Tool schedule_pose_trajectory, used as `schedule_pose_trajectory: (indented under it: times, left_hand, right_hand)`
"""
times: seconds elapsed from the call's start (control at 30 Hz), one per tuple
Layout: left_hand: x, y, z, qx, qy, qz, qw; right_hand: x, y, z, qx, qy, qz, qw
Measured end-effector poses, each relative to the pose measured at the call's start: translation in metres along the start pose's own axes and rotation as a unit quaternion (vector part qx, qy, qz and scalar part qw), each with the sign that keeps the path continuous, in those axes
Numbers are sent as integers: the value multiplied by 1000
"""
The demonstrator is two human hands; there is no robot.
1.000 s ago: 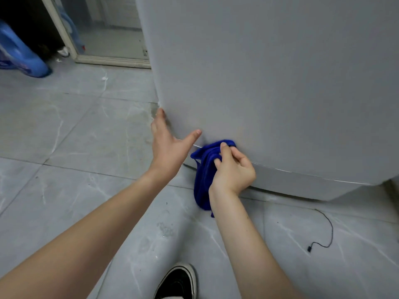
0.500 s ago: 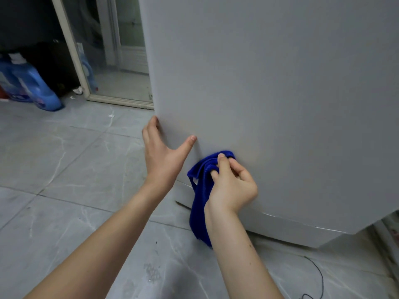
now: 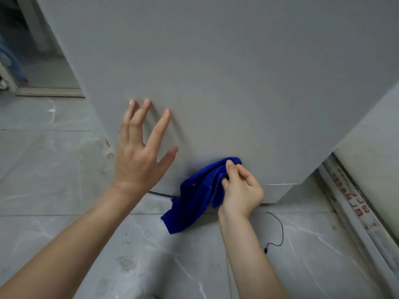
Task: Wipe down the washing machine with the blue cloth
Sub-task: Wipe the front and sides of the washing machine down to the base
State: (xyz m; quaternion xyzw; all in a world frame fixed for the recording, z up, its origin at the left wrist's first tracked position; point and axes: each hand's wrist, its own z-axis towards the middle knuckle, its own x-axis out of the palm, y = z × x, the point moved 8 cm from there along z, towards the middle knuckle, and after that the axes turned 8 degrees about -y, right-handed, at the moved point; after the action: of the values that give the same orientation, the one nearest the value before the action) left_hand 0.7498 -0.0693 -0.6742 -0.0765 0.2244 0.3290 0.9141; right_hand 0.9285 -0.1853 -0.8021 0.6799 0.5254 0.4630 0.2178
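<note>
The washing machine [image 3: 226, 72] is a tall pale grey box that fills the upper middle of the view. My right hand [image 3: 240, 188] grips the bunched blue cloth [image 3: 194, 199] and presses its top against the machine's side, low down near the seam above the base panel. The cloth's loose end hangs to the floor. My left hand [image 3: 141, 147] has its fingers spread, fingertips resting on the grey panel to the left of the cloth and a little higher.
Grey marbled floor tiles [image 3: 54, 169] lie all around the machine. A thin black cable [image 3: 278, 231] trails on the floor just right of my right wrist. A sliding-door track [image 3: 354, 208] with red markings runs along the right. A doorway threshold [image 3: 49, 91] is at the far left.
My left hand moved from the machine's left corner edge onto the flat panel, fingers now spread. My right hand and cloth shifted rightwards along the lower panel; the view swung right.
</note>
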Motion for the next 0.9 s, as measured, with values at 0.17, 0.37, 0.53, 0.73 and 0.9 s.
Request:
schedule_pose_trajectory:
  times: [0.17,0.37,0.53,0.73,0.9]
  left_hand:
    - [17,-19,-5,20,-4,-2,1000]
    - [37,-23,-11,-32,27,-21,999]
    - [41,-30,-12,-66,20,-39,997]
    - [46,-29,-16,-68,5,-19,998]
    - [47,-28,-17,-64,-9,-13,998]
  right_hand:
    - [-39,1,38,3,-58,9,998]
    - [-31,26,42,-49,-30,-31,998]
    - [-6,63,32,-132,27,-33,990]
    - [-48,18,50,-53,-41,-58,996]
    - [-38,49,48,-104,-44,-43,993]
